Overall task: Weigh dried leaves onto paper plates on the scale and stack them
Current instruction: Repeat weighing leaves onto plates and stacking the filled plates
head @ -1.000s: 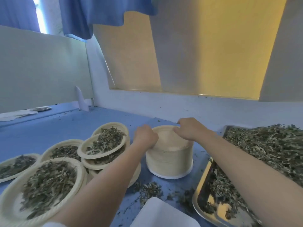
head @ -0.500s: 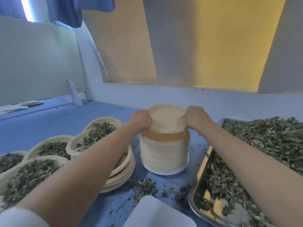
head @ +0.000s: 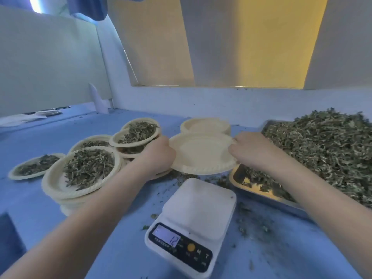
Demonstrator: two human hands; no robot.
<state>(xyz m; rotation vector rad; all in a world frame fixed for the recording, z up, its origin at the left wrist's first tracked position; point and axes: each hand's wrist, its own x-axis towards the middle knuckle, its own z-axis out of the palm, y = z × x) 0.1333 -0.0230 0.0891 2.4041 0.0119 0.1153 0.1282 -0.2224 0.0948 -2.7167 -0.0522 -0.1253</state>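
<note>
Half a second earlier both hands had been at the top of the stack of empty plates [head: 205,125]; now a single empty paper plate [head: 202,153] had come off it and was held in mid-frame, above the tabletop [head: 40,208] between the stack and the scale [head: 193,222]. The left hand [head: 159,156] gripped its left rim, fingers curled under; the right hand [head: 249,152] pinched the right rim. The plate was round, cream, matte, with a crimped edge. The scale, white smooth plastic with a bare square platform, now showed whole at lower centre, its lit display reading 12. At the left sat stacked plates of dried leaves [head: 88,168], green-grey and shredded. At the right, a shiny metal tray [head: 259,195] held a loose heap of dried leaves [head: 322,150]. Crumbs littered the blue tabletop.
</note>
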